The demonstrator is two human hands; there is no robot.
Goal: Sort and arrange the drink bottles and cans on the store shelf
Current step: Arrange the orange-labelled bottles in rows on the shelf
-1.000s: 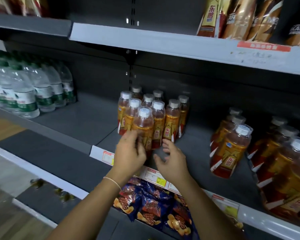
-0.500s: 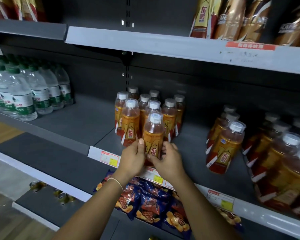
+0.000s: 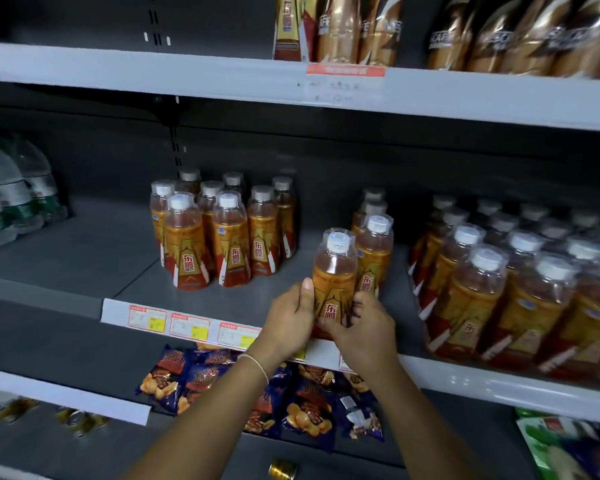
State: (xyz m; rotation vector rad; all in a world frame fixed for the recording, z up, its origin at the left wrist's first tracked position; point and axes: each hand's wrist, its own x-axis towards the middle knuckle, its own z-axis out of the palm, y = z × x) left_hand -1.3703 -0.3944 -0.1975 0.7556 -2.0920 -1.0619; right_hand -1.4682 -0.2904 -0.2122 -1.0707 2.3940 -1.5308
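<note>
Bottles of orange drink stand in three groups on the grey middle shelf [image 3: 84,258]: a big block [image 3: 492,299] on the right, a cluster [image 3: 229,237] on the left, and a short row [image 3: 374,251] between them. The one you are handling, an orange bottle with a white cap [image 3: 333,271], is upright at the shelf's front edge, just in front of that short row. Your left hand [image 3: 288,320] wraps its left side with the thumb lying up along the label. Your right hand [image 3: 368,327] curls round its lower right side, so both hands grip it.

To place it well, line it up squarely with the row behind. Seat its base flat and fully behind the lip, because it sits right over the price-tag strip [image 3: 187,323]. Turn the label outward like its neighbours, then release one hand at a time. Mind your right forearm, which is near the big block.

The big block runs off the right edge, so you cannot count it. The water bottles [image 3: 11,202] at far left are cut off and blurred. The back of the short row is hidden behind its front bottle. Your fingers cover the held bottle's base, so I cannot tell whether it stands on the shelf or is lifted. The price tags are too small to read.
</note>
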